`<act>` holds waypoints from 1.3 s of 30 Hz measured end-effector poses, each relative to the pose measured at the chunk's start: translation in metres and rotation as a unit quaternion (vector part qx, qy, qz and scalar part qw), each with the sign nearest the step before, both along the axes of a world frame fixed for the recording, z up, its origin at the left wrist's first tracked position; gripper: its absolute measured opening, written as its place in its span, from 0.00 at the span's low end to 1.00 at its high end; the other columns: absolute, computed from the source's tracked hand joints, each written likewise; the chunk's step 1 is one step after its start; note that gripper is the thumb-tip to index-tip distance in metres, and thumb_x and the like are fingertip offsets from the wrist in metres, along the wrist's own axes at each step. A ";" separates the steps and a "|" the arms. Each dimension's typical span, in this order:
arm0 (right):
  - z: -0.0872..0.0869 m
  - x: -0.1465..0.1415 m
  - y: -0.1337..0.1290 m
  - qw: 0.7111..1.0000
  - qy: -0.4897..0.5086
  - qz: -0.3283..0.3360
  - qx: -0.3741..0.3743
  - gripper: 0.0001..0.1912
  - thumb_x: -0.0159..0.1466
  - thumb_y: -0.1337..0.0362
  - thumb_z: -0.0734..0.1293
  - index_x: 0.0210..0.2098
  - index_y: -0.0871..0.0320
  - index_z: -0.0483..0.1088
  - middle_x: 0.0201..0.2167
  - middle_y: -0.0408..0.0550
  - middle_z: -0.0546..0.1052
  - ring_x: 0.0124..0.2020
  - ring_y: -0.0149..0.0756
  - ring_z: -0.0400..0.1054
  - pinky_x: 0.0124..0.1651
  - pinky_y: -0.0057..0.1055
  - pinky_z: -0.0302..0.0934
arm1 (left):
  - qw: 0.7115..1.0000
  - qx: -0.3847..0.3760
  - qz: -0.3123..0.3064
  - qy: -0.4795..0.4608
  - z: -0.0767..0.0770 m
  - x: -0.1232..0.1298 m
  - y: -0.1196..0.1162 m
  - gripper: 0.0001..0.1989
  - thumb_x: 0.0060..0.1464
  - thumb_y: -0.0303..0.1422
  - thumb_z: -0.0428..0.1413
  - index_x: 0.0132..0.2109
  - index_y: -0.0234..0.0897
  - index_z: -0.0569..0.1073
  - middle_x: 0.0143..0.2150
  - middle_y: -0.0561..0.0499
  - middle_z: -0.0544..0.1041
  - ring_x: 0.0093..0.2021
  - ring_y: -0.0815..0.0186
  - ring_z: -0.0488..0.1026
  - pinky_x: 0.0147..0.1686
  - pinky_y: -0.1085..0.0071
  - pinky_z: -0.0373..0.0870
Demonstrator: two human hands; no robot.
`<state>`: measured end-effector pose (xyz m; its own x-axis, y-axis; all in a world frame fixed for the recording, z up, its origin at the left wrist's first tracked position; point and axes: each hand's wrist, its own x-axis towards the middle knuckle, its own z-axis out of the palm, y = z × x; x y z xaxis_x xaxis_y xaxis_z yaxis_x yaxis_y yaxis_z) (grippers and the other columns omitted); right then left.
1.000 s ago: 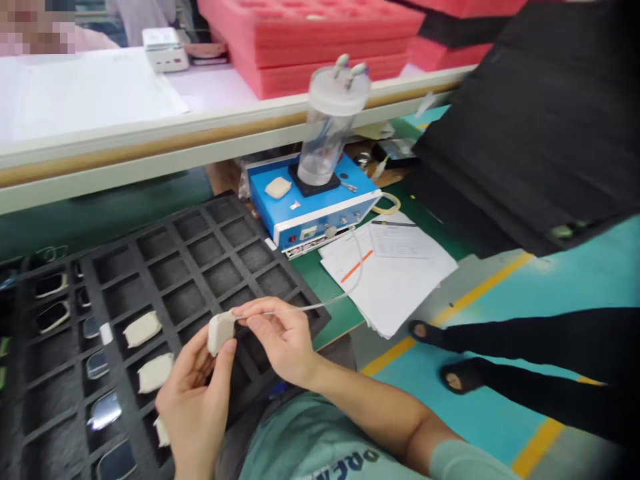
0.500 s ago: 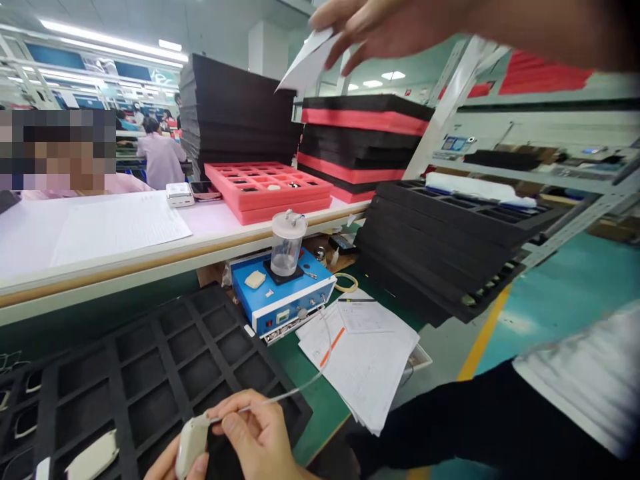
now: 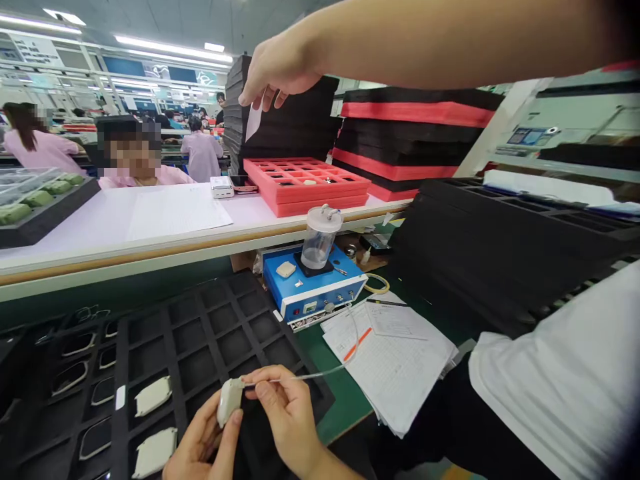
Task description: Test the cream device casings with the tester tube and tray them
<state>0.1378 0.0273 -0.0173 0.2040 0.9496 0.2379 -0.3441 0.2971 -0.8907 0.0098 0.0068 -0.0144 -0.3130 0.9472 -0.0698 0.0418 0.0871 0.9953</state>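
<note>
My left hand (image 3: pixel 200 443) holds a cream watch-like case (image 3: pixel 231 403) on edge, between thumb and fingers. The fingers of my right hand (image 3: pixel 290 407) pinch the end of a thin clear tube (image 3: pixel 325 374), its tip at the top corner of the case. Whether the tip touches or enters the case, I cannot tell. The tube runs back to a blue control box (image 3: pixel 327 290) with a lidded clear jar (image 3: pixel 319 241) on top. Below both hands lies a black foam tray (image 3: pixel 167 347) with square pockets; two similar cream cases (image 3: pixel 153 396) sit in it.
Another person's arm (image 3: pixel 400 43) reaches across above, a white slip of paper (image 3: pixel 254 121) in the hand. Printed sheets (image 3: pixel 395 353) lie right of the box. Red foam trays (image 3: pixel 320 195) stand on the shelf; black foam stacks (image 3: pixel 465 247) rise at right.
The view has swung left, showing more of the left side. The other person's hand with the paper has come lower, over the red trays. My hands keep their hold on the case and tube.
</note>
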 end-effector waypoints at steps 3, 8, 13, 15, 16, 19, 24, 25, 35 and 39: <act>0.001 0.002 -0.002 1.000 -0.004 0.003 -0.002 0.13 0.69 0.53 0.71 0.40 0.56 0.81 0.40 0.52 0.85 0.39 0.37 0.82 0.45 0.32 0.78 | 1.000 0.001 -0.013 0.009 0.004 -0.001 0.000 0.28 0.43 0.49 0.72 0.49 0.38 0.83 0.49 0.44 0.86 0.49 0.54 0.84 0.49 0.73 0.80; 0.003 0.004 -0.004 1.000 0.008 0.012 0.001 0.08 0.70 0.57 0.71 0.41 0.54 0.80 0.40 0.49 0.85 0.40 0.36 0.82 0.45 0.29 0.78 | 0.998 0.039 -0.025 0.032 0.009 0.001 -0.002 0.23 0.48 0.44 0.70 0.49 0.37 0.82 0.48 0.45 0.86 0.46 0.58 0.85 0.47 0.75 0.81; 0.003 0.005 -0.005 1.000 0.017 0.016 0.002 0.06 0.70 0.60 0.71 0.41 0.54 0.80 0.40 0.48 0.85 0.40 0.34 0.82 0.46 0.29 0.78 | 0.997 0.049 -0.039 0.051 0.010 0.001 -0.004 0.20 0.52 0.41 0.68 0.51 0.37 0.81 0.48 0.44 0.86 0.47 0.58 0.85 0.48 0.74 0.81; 0.002 0.006 -0.006 1.000 0.017 0.017 0.006 0.06 0.70 0.60 0.71 0.41 0.54 0.80 0.40 0.48 0.85 0.40 0.34 0.82 0.46 0.29 0.78 | 0.996 0.048 -0.044 0.060 0.011 0.001 -0.005 0.20 0.54 0.40 0.67 0.51 0.37 0.81 0.49 0.44 0.86 0.48 0.58 0.85 0.48 0.72 0.81; 0.002 0.006 -0.006 1.000 0.015 0.017 0.007 0.06 0.70 0.60 0.71 0.41 0.54 0.80 0.40 0.48 0.85 0.40 0.34 0.82 0.46 0.29 0.78 | 0.996 0.047 -0.046 0.062 0.011 0.001 -0.005 0.20 0.55 0.40 0.67 0.52 0.37 0.81 0.50 0.43 0.86 0.49 0.57 0.84 0.49 0.71 0.81; 0.001 0.007 -0.007 1.000 0.004 0.011 0.005 0.06 0.70 0.61 0.70 0.41 0.54 0.80 0.41 0.48 0.85 0.40 0.34 0.82 0.46 0.29 0.79 | 0.996 0.050 -0.049 0.062 0.011 0.001 -0.007 0.19 0.55 0.39 0.66 0.52 0.36 0.81 0.51 0.43 0.85 0.49 0.57 0.85 0.49 0.69 0.82; 0.002 0.008 -0.009 1.000 -0.006 0.005 0.007 0.06 0.71 0.61 0.70 0.41 0.53 0.81 0.41 0.47 0.85 0.41 0.35 0.82 0.45 0.30 0.80 | 0.996 0.053 -0.052 0.056 0.013 0.004 -0.010 0.17 0.56 0.37 0.66 0.52 0.36 0.81 0.50 0.43 0.86 0.48 0.57 0.85 0.48 0.68 0.82; 0.002 0.008 -0.009 1.000 -0.006 0.004 0.006 0.06 0.71 0.61 0.70 0.41 0.53 0.81 0.41 0.47 0.85 0.41 0.35 0.82 0.45 0.30 0.80 | 0.996 0.052 -0.053 0.054 0.014 0.005 -0.010 0.17 0.56 0.36 0.65 0.52 0.37 0.81 0.50 0.43 0.86 0.47 0.57 0.85 0.47 0.69 0.82; -0.002 0.008 -0.012 1.000 -0.012 -0.004 -0.009 0.06 0.70 0.60 0.71 0.40 0.54 0.80 0.41 0.49 0.85 0.42 0.38 0.83 0.46 0.34 0.81 | 0.996 0.047 -0.065 0.046 0.019 0.007 -0.011 0.16 0.58 0.35 0.64 0.52 0.36 0.80 0.49 0.44 0.86 0.48 0.58 0.84 0.47 0.70 0.82; -0.002 0.008 -0.011 1.000 -0.010 -0.001 -0.004 0.06 0.70 0.61 0.70 0.41 0.53 0.81 0.41 0.48 0.85 0.42 0.37 0.83 0.46 0.32 0.81 | 0.996 0.044 -0.066 0.048 0.017 0.006 -0.010 0.17 0.58 0.35 0.64 0.52 0.35 0.79 0.49 0.42 0.86 0.48 0.57 0.85 0.46 0.68 0.82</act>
